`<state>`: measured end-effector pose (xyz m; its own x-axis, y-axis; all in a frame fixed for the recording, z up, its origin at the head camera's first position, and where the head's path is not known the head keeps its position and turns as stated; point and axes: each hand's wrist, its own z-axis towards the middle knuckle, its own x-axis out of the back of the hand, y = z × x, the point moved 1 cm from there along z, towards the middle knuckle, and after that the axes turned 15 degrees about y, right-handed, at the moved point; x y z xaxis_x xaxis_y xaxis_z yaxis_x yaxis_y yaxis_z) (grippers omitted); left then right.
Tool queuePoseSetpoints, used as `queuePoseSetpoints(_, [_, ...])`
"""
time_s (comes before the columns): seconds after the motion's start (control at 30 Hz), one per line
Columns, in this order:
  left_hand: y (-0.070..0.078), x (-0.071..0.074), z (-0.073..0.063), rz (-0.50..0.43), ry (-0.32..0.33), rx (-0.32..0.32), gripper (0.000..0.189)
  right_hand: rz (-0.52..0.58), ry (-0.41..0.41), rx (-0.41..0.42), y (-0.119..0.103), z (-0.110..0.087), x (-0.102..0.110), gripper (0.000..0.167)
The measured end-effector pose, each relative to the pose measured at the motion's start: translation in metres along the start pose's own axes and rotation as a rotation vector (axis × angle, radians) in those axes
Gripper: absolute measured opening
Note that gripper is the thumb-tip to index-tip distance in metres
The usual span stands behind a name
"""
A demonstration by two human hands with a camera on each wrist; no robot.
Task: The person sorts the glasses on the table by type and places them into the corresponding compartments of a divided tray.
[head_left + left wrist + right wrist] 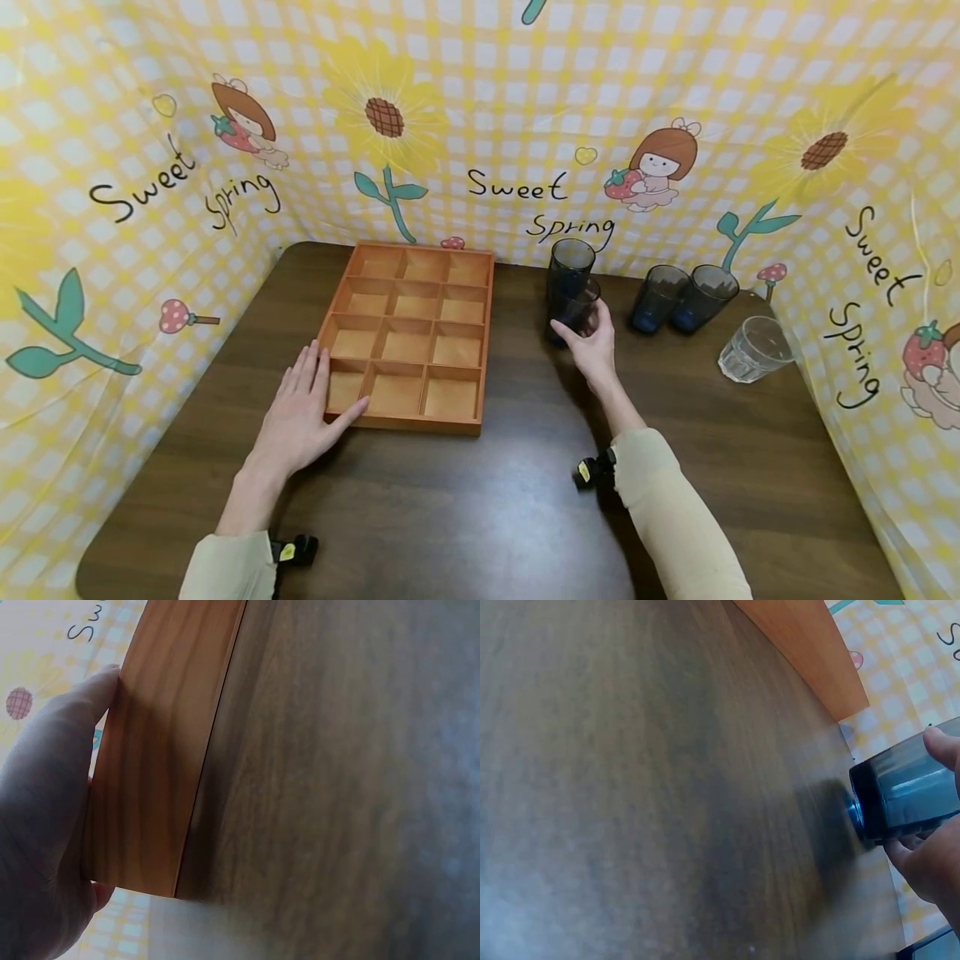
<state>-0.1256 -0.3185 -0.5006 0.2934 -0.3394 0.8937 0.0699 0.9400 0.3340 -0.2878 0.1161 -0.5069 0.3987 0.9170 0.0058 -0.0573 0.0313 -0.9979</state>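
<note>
My left hand (296,421) rests at the near left corner of a wooden compartment box (486,342), its fingers straight along the left side and the thumb spread over the front edge. That thumb lies along the rim of the front wall (161,750) in the left wrist view. Right of the box, my right hand (598,348) grips a dark tinted drinking glass (576,307) between thumb and fingers. Its base (866,802) shows close to the tabletop in the right wrist view. Directly behind it stands another dark glass (572,257), partly covered by the held one.
Two more dark glasses, one (657,298) beside the other (707,298), stand to the right near the back edge. A clear glass (753,350) stands at the table's right edge. Checkered cloth (510,125) hangs around the brown table (450,500).
</note>
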Motion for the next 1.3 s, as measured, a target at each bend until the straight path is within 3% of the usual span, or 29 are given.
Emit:
queuePoseSetpoints(0.27, [0.0,-0.001,0.0,0.001,0.0,0.0,0.114,0.054,-0.028,-0.018,-0.002,-0.006,0.004,0.075])
queuePoseSetpoints(0.57, [0.0,0.0,0.0,-0.006,0.006,-0.009,0.112,0.013,-0.064,-0.064,-0.007,-0.01,0.008,0.081])
queuePoseSetpoints(1.3, [0.001,-0.001,-0.001,0.005,0.018,-0.005,0.112,0.052,-0.1,-0.041,-0.017,-0.016,-0.005,0.074])
